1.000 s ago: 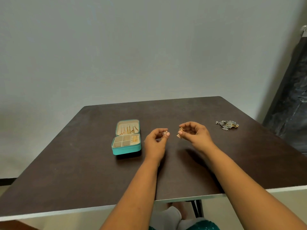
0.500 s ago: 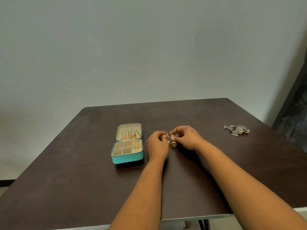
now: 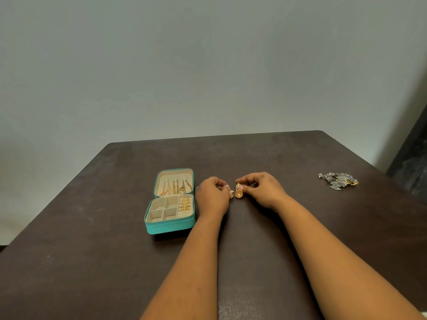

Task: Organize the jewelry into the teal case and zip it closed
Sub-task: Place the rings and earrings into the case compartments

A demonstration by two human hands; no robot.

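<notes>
Pinching small gold dome-shaped earrings: left hand (image 3: 213, 196) holds one (image 3: 231, 194), right hand (image 3: 261, 190) the other (image 3: 239, 193), just right of open teal zip case (image 3: 169, 225) on dark counter (image 3: 92, 250).

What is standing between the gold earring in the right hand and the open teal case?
Only the left hand is. It pinches a second small earring and sits between the right hand's gold earring and the teal case. The case lies open, its square compartments uncovered.

No text, label, brand or number can be read anywhere.
</notes>
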